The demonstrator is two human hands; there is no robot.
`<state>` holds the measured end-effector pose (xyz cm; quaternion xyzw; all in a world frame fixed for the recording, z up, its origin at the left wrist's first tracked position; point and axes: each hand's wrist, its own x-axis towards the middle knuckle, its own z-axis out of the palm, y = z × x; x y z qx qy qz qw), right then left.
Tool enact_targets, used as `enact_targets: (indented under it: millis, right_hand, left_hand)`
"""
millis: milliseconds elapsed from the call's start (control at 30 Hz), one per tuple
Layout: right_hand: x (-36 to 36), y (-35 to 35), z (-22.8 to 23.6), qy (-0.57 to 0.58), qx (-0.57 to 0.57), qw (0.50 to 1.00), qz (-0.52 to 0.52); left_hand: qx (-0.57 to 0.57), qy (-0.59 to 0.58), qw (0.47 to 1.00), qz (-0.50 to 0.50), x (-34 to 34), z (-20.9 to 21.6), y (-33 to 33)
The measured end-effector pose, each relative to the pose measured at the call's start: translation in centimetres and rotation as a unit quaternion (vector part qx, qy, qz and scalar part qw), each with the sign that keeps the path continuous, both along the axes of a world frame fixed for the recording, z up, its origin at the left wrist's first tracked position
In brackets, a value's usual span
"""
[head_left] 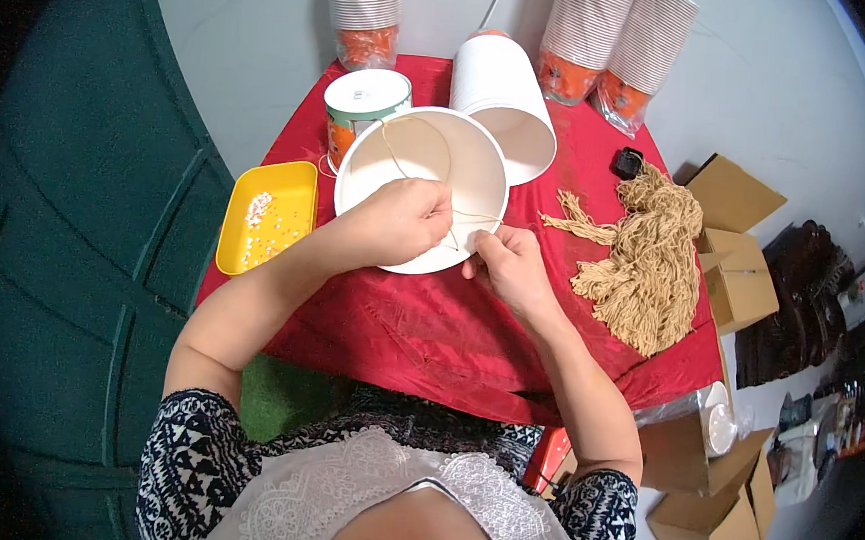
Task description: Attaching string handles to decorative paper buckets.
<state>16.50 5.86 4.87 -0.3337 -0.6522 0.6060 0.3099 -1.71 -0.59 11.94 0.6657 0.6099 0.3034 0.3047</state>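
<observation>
A large white paper bucket (478, 158) lies with its mouth toward me at the middle of the table. Across its opening, my left hand (411, 218) is closed on a thin tan cord (474, 216). That cord runs tight from my fist to the bucket's right rim, and a slack loop of it hangs inside the bucket. At the lower right of the rim, my right hand (510, 265) grips the bucket, thumb on the inside; its other fingers are mostly hidden behind the wall.
Left of the bucket is a yellow tray (302, 211) with small white and pinkish bits. Behind it stands a lidded orange and green bucket (369, 95). Nested white buckets (506, 85) lie beyond. A tan cord bundle (643, 270) covers the right side of the red tablecloth (398, 338).
</observation>
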Motion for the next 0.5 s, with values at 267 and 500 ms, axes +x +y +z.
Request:
enact_targets:
  millis: [267,500]
  right_hand:
    - [-1.4,1.2,-2.1,0.011,-0.038,0.999,0.032]
    - [-1.5,1.5,-2.8,0.000,-0.096,0.994,0.056]
  left_hand:
    - [-0.011,-0.088,0.994,0.058,0.1,-4.9,0.8]
    - [-0.044,-0.269,0.960,0.068,0.4,-7.5,1.0]
